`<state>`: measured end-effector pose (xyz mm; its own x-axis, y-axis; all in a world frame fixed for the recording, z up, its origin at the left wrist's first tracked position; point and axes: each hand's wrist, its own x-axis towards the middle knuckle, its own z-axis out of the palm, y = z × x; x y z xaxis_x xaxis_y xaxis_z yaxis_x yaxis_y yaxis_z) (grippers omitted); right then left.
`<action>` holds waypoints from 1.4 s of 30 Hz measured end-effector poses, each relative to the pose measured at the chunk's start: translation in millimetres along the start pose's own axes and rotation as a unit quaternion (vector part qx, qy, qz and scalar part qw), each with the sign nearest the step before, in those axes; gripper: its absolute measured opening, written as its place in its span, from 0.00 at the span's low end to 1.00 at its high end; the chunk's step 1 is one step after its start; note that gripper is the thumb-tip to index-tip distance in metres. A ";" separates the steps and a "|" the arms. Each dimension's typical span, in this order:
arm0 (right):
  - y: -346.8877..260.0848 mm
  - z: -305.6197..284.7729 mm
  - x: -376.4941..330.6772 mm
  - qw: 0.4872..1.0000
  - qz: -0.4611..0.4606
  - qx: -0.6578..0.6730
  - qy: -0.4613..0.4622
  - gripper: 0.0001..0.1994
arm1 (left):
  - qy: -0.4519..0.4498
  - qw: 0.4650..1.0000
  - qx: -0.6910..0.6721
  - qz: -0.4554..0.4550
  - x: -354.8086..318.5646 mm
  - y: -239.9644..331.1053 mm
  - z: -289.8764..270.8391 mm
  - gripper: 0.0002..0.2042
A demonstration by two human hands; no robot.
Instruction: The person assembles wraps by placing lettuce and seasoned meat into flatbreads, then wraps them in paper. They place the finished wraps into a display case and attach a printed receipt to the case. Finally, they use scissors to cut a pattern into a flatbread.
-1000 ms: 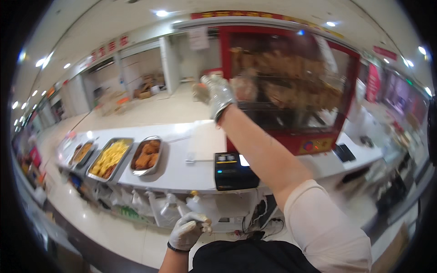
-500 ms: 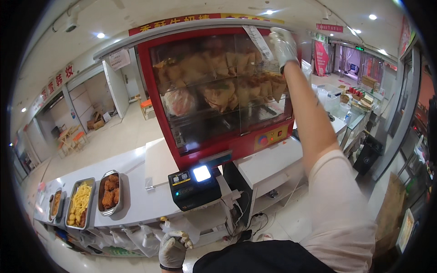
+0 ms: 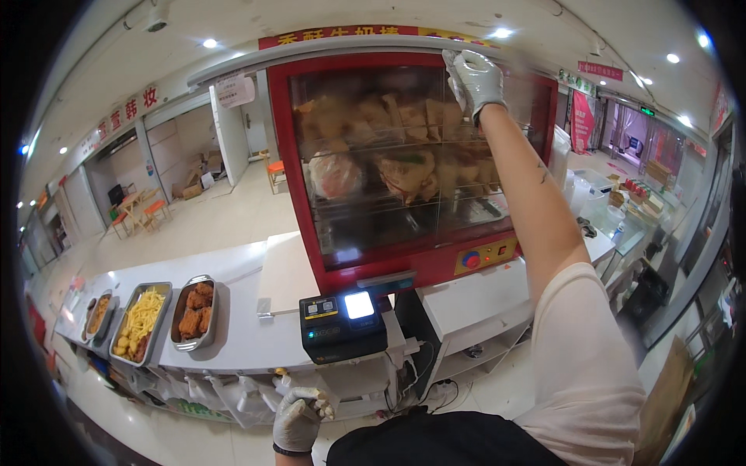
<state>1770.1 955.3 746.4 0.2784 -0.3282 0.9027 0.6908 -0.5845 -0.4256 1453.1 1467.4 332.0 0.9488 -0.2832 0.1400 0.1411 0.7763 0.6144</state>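
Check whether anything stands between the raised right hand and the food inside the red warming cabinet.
Yes. The right hand rests at the top edge of the red glass-fronted warming cabinet. Its glass front panel stands between that hand and the bagged fried food on the racks behind it.

Your right hand (image 3: 475, 78) sits on the top front of the display cabinet (image 3: 404, 163), which stands on the counter (image 3: 256, 342) at its right end. Scale (image 3: 342, 326) at the counter's front edge, before the cabinet. Three food trays (image 3: 167, 314) at the left end. Your left hand (image 3: 298, 418) is below the front edge.
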 end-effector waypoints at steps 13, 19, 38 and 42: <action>-152.0 141.9 -129.1 0.962 -0.131 0.120 -0.206 0.20 | 0.019 0.999 0.007 0.030 -21.0 17.9 -25.1 0.18; -179.2 207.8 -123.8 0.957 -0.074 0.186 -0.210 0.17 | 0.007 0.999 0.003 0.040 -25.5 24.5 -30.4 0.18; -204.5 240.8 -122.2 0.982 -0.136 -0.016 -0.128 0.15 | 0.053 0.996 0.008 0.069 -55.1 38.2 -41.0 0.17; -203.2 249.2 -121.1 0.987 -0.102 0.016 -0.120 0.14 | 0.054 0.997 0.006 0.059 -58.9 35.2 -40.5 0.17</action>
<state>1762.3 1298.8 739.4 0.2795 -0.0187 0.9600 0.7686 -0.5948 -0.2354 1413.6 1534.2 313.9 0.9835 -0.1281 0.1275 0.0246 0.7938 0.6077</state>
